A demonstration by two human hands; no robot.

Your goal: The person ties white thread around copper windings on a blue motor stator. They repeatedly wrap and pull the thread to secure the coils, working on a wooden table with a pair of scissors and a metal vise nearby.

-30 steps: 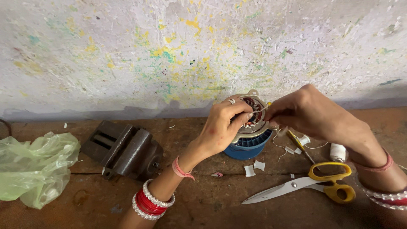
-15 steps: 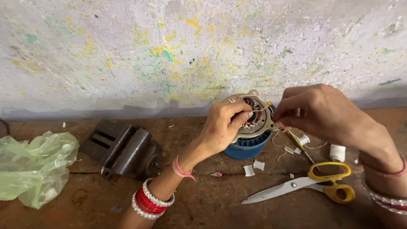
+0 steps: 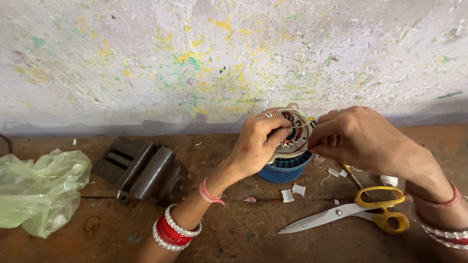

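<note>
A round metal motor stator (image 3: pixel 294 134) with reddish copper windings rests tilted on a blue round holder (image 3: pixel 285 170) on the wooden bench. My left hand (image 3: pixel 256 146) grips the stator's left rim, thumb pressed against its face. My right hand (image 3: pixel 358 134) is just right of the stator, its fingers pinched on a thin white thread (image 3: pixel 304 125) that runs to the windings. Red and white bangles sit on both wrists.
Yellow-handled scissors (image 3: pixel 360 212) lie open on the bench (image 3: pixel 243 234) below my right hand. Small white scraps (image 3: pixel 292 192) are scattered near the holder. A dark metal vise (image 3: pixel 144 170) lies at left, a crumpled green plastic bag (image 3: pixel 41 190) beyond it. The paint-speckled wall (image 3: pixel 195 58) stands behind.
My right hand has drawn a little away to the right of the stator, pulling the thread. My left hand stays on the stator's rim.
</note>
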